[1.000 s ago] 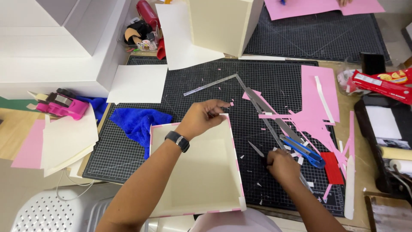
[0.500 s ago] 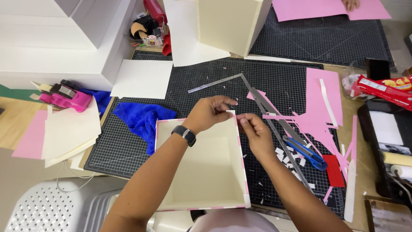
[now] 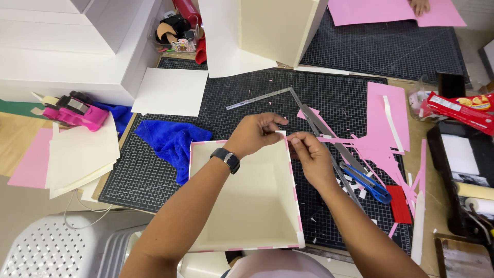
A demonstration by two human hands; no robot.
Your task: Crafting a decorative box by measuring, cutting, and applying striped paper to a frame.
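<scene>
Both hands met at the far right corner of the open cream box (image 3: 247, 206), which sat on the black cutting mat (image 3: 154, 180) right in front of the person, its rim edged in pink. The left hand (image 3: 254, 135), with a dark watch (image 3: 226, 159) on the wrist, was curled over the far wall of the box, fingers bent and thumb pressed toward the fingertips, pinching a small white strip (image 3: 281, 133) at the corner. The right hand (image 3: 309, 154) came in from the other side, thumb and forefinger closed together just beside that same strip; whether it actually had hold of the strip or only touched the box edge, I could not tell. The two sets of fingertips were nearly touching.

Just right of the right hand lay a metal ruler (image 3: 329, 149) running diagonally, with a blue knife (image 3: 366, 183) beside it among pink paper scraps (image 3: 381, 139). A second ruler (image 3: 257, 98) lay farther up the mat. A blue cloth (image 3: 172, 144) was bunched just left of the box. A pink tape dispenser (image 3: 74, 112) sat well off to the left near stacked cream sheets (image 3: 82, 154). A tall cream box (image 3: 278, 28) stood at the far edge, and another person's hand (image 3: 419, 6) rested on a pink sheet (image 3: 391, 13) beyond.
</scene>
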